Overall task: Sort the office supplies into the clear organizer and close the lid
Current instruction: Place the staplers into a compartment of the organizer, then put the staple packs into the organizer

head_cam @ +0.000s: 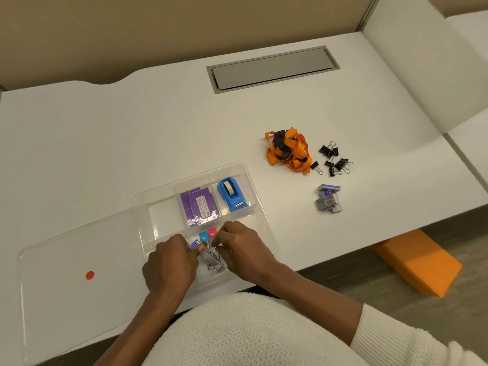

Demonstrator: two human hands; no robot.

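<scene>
Both hands are down in the clear organizer's [260,207] front compartment: left hand [169,262] pinching a purple-capped item [195,243], right hand [241,248] curled over the colour-capped ones [207,235], its grasp hidden. Behind sit purple boxes [198,207] and a blue tape dispenser [232,194]. The lid [66,273] lies open, left of the organizer.

Hands [169,262] [243,249] in organizer [260,207] — staplers [211,256]
</scene>
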